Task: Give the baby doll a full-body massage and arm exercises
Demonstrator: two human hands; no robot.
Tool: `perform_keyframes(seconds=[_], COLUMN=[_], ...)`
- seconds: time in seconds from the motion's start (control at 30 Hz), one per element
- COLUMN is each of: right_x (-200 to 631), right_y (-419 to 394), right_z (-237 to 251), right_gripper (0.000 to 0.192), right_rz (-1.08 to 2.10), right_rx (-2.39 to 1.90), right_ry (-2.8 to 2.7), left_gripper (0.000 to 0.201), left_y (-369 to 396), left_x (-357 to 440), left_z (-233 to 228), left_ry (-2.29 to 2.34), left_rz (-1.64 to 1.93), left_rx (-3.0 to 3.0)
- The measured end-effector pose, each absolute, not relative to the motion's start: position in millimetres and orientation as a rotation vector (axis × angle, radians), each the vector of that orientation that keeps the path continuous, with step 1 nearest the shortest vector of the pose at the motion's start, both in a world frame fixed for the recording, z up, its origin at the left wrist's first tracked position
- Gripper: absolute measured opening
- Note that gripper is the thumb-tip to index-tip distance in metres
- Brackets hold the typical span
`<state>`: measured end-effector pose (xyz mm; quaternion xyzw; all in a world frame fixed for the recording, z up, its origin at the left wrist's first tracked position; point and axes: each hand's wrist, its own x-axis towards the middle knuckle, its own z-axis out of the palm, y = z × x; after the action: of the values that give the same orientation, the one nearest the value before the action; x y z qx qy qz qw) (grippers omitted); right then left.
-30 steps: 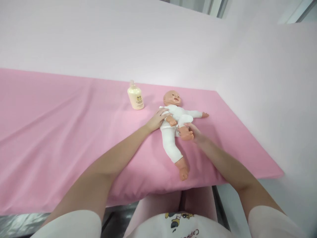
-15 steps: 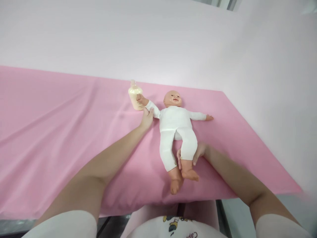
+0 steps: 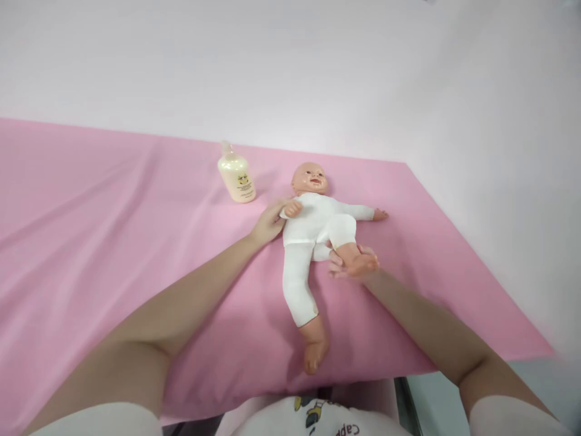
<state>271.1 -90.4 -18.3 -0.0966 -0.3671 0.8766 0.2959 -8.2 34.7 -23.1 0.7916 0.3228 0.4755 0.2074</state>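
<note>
Limb flexing under way: left hand (image 3: 269, 223) grips doll (image 3: 313, 227) arm at 9 o'clock; right hand (image 3: 349, 265) holds bent foot at 4 o'clock; judged next: straighten gently

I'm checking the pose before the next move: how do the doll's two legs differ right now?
The doll's leg on the image right is bent, knee drawn up toward the belly, its bare foot held in the right hand. The leg on the image left lies stretched out on the pink sheet, untouched, its foot pointing toward the person. Both wear white leggings with bare feet. The left hand holds the doll's arm.
</note>
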Motion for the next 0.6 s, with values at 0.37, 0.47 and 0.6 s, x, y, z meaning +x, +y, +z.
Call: perform_keyframes(seconds=[0.37, 0.47, 0.6], right_x=[261.3, 265.1, 271.5], right_y=[-95.9, -100.9, -103.3], right_z=[-6.3, -13.7, -21.1], right_gripper=[0.056, 0.059, 0.061], right_rz=[2.384, 2.450, 2.710], right_rx=[-0.366, -0.260, -0.115], right_ry=[-0.880, -1.027, -1.178], left_gripper=[0.036, 0.032, 0.037], left_y=[30.8, 35.9, 47.5], left_x=[-7.9, -7.2, -10.2], left_z=[-19.2, -25.8, -37.7], left_ry=[0.931, 1.049, 1.166], left_rz=[1.320, 1.412, 1.501], left_rx=[2.371, 2.139, 1.742])
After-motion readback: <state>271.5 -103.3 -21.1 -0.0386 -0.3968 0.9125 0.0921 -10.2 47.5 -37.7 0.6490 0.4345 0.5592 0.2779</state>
